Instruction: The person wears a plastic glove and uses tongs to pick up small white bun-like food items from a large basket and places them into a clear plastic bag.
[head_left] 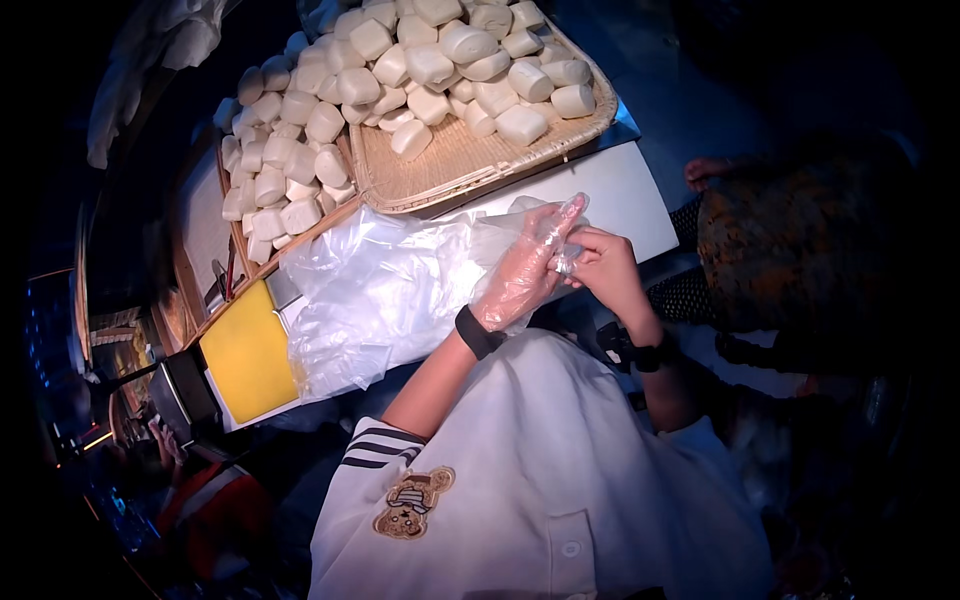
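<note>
A clear disposable plastic glove point(507, 291) covers my left hand point(525, 262), whose fingers are stretched out and point away from me. My right hand point(608, 272) is bare, its fingers bent and pinching the loose film of the glove beside the left thumb. Both hands are close together over the near edge of the white table point(628, 195). To the left of them lies a crumpled heap of clear plastic bags point(375, 290). Beyond, white steamed buns point(428, 64) are piled up on a woven tray point(450, 170).
More buns point(285, 165) fill a wooden-framed tray on the left. A yellow sheet point(248, 350) lies at the table's left end, beside a dark box point(185, 392). A person in patterned clothing point(790, 240) is close on the right. Another, in red point(215, 520), is at the lower left.
</note>
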